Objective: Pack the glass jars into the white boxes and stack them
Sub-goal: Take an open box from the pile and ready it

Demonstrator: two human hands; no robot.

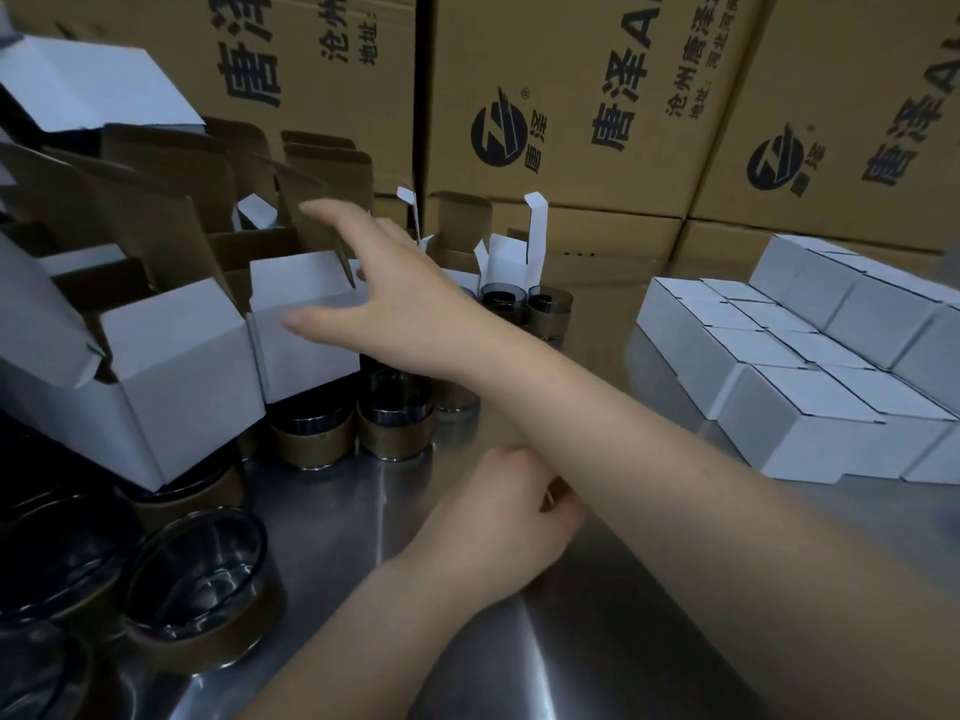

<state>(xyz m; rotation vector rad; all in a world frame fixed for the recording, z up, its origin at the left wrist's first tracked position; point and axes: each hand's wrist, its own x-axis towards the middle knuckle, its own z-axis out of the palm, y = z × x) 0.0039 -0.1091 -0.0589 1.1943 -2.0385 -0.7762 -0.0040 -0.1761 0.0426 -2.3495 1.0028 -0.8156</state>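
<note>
Your right hand point(379, 298) is stretched across to the far left, fingers spread wide and straight, holding nothing. Its thumb lies in front of the near face of an open white cardboard box point(306, 335) with brown inner flaps standing up. Whether the thumb touches the card is not clear.

That box stands in a cluster of similar open boxes on the left. A second open white box point(182, 366) sits just beside it, to the near left.

Your left hand point(506, 504) sits low and near the middle, tucked under your right forearm. Its fingers are curled, but the forearm hides their tips, so what they hold, if anything, cannot be told.

Round glass jars with brown paper bands point(395, 413) stand on the brushed steel table point(571, 641) below and around the open boxes. More stand at the near left edge, and a few are at the far middle beside two small white boxes with raised flaps point(511, 262).

On the right, well apart from your hands, closed white cardboard boxes point(810, 376) are packed tight in rows, the far ones sitting higher. Large brown corrugated cartons point(571, 96) with dark printed characters fill the far side.
</note>
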